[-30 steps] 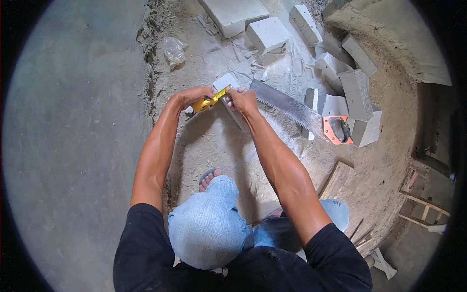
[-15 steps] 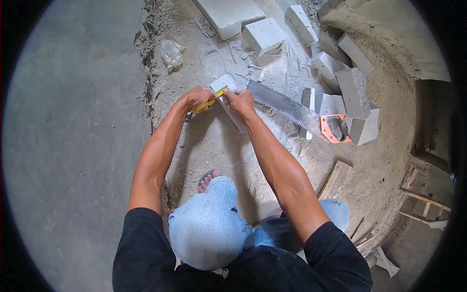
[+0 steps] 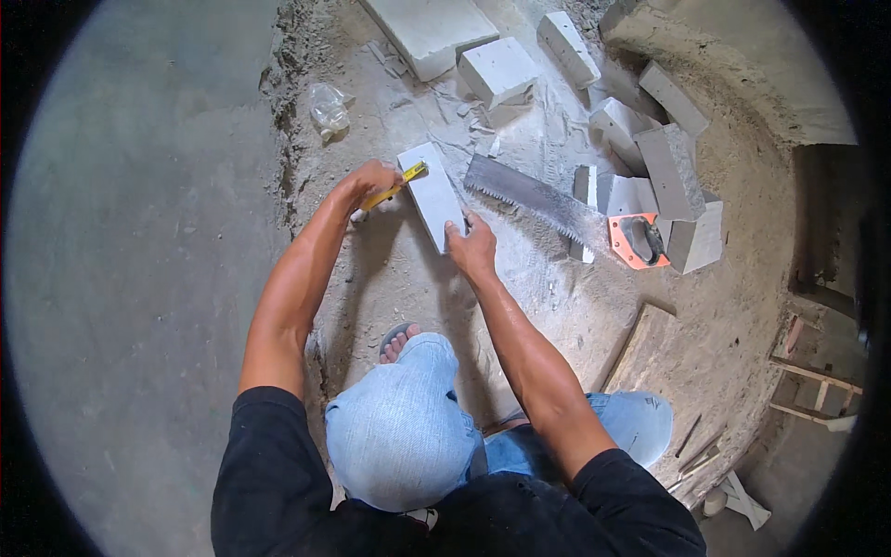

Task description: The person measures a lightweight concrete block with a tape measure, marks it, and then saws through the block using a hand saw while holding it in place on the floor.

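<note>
My left hand (image 3: 373,181) is closed on a yellow tape measure (image 3: 394,188), whose end lies over the upper part of a narrow white block (image 3: 432,209). My right hand (image 3: 471,239) grips the lower right side of that block, thumb on the top face. Just right of the block lies a handsaw (image 3: 524,198) with a toothed dark blade and an orange handle (image 3: 624,237), its handle end near a group of leaning grey blocks (image 3: 666,167).
More blocks (image 3: 494,70) and a large slab (image 3: 422,28) lie beyond, near a crumpled clear bag (image 3: 329,110). A wooden board (image 3: 640,342) is by my right knee, small wooden frames (image 3: 815,390) at far right. A rough edge borders smooth concrete (image 3: 158,278) on the left.
My right hand has left the tape's end and moved down along the block to grip its side. The tape stays in my left hand, and more of the block's top shows.
</note>
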`<state>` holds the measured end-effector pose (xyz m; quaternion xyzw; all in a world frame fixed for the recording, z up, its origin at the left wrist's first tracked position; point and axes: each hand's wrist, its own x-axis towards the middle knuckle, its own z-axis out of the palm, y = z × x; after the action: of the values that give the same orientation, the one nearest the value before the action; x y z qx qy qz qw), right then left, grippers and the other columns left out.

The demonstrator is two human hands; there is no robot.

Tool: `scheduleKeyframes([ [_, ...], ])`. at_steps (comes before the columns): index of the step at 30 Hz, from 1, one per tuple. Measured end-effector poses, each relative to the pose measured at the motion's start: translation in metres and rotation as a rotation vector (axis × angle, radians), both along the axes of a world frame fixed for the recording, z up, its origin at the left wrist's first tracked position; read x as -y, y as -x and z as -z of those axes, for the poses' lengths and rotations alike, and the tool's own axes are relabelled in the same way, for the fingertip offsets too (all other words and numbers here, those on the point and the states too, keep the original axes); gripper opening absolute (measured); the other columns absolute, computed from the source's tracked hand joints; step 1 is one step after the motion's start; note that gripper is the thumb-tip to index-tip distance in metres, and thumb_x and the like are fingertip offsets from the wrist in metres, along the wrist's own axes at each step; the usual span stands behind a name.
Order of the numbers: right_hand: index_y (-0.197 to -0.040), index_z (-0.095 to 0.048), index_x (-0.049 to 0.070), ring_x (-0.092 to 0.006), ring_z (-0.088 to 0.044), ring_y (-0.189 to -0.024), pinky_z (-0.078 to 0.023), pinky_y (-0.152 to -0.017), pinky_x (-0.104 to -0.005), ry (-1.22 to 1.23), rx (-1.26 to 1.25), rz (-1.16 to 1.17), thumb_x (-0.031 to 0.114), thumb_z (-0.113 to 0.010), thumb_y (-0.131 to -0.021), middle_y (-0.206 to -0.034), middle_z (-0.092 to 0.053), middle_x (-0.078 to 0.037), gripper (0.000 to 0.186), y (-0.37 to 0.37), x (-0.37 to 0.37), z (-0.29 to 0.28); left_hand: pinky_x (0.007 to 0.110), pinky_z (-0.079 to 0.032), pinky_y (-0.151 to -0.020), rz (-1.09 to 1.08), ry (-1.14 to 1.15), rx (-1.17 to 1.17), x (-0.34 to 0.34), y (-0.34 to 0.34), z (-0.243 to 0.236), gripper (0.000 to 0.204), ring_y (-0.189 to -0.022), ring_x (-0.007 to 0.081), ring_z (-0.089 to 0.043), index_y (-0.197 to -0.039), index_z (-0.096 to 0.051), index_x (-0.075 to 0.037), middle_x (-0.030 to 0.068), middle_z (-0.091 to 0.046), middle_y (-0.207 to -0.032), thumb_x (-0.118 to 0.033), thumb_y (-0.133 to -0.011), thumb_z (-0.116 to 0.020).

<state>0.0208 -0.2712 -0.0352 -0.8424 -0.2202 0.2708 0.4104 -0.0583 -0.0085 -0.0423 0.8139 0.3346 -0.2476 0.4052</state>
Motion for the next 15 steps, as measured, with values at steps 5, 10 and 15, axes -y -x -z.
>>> scheduleKeyframes([
  [5,-0.121,-0.062,0.0,-0.0405,-0.061,-0.102,-0.046,-0.092,-0.0456,-0.016,-0.032,0.024,0.028,-0.067,-0.082,-0.106,-0.066,-0.025,0.048,-0.005,0.008,0.0,0.042,-0.049,-0.067,0.301,-0.196,0.02,0.0,-0.015,0.0,0.027,-0.073,0.0275,-0.064,-0.094,-0.069,-0.004,0.0165,-0.069,-0.085,-0.021,-0.077,-0.056],
  [10,-0.117,-0.063,0.0,-0.0406,-0.06,-0.102,-0.045,-0.091,-0.0461,-0.006,0.083,0.027,0.028,-0.067,-0.082,-0.106,-0.065,-0.026,0.044,-0.02,0.028,-0.003,0.041,-0.049,-0.066,0.044,-0.092,-0.12,0.021,-0.034,-0.036,0.031,-0.073,0.0267,-0.064,-0.096,-0.068,-0.003,0.0169,-0.069,-0.083,-0.025,-0.078,-0.055],
  [15,-0.124,-0.058,0.004,-0.0414,-0.053,-0.111,-0.04,-0.096,-0.0489,0.091,0.487,0.08,0.025,-0.067,-0.08,-0.116,-0.059,-0.024,0.049,-0.06,0.054,-0.016,0.04,-0.052,-0.069,0.192,-0.082,-0.041,0.008,-0.025,-0.022,0.036,-0.076,0.0258,-0.067,-0.102,-0.07,-0.002,0.0193,-0.071,-0.09,-0.032,-0.086,-0.058],
])
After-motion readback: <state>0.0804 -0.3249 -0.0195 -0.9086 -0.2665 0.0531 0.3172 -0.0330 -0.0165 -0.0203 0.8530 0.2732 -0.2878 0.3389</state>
